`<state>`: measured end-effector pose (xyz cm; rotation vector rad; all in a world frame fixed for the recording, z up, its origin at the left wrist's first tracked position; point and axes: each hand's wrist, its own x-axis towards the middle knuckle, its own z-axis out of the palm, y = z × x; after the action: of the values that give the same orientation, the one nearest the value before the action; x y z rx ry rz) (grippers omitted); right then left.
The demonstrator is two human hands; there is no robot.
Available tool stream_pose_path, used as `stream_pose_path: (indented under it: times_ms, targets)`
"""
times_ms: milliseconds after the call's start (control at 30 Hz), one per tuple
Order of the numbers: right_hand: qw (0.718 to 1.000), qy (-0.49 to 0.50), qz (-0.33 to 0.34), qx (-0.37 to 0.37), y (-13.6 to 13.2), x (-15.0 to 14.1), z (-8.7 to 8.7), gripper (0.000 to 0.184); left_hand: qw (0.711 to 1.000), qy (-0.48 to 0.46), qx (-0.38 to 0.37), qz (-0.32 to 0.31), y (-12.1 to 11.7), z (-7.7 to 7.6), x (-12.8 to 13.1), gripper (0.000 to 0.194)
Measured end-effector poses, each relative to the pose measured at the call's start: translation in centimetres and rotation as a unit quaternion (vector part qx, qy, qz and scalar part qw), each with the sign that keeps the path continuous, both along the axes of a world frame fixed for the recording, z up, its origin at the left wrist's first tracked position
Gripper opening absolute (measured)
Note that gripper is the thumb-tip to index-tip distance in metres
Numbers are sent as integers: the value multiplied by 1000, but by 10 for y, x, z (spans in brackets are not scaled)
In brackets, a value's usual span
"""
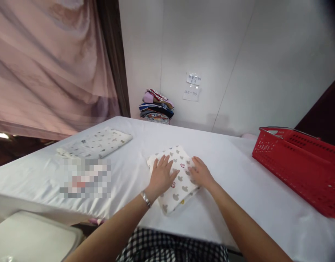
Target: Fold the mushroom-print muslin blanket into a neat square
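Cloth (180,186), folded in layers, lies on the table (238,171) beneath both hands, near the front edge. The left hand's (160,178) grip is spread flat on top; the right hand's (202,173) is spread loosely over the right edge, pinching nothing visible. Uneven pressing could skew the layers, as they look free to slip. On the smooth-looking table, a sideways push might slide everything; a one-sided lift could open the fold.
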<state>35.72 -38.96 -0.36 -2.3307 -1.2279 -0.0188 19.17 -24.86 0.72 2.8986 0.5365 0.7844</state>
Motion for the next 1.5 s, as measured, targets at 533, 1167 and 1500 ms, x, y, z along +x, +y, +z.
stream_pose_path:
  times_ms: [533, 1167, 1500]
  targets:
    - [984, -23, 105, -143, 18, -43, -15, 61, 972, 131, -131, 143, 57, -21, 33, 69]
    - [991, 38, -105, -76, 47, 32, 2, 22, 986, 72, -82, 125, 63, -38, 38, 65]
    - [996, -65, -56, -29, 47, 5, -8, 15, 986, 75, -67, 136, 64, -41, 38, 64]
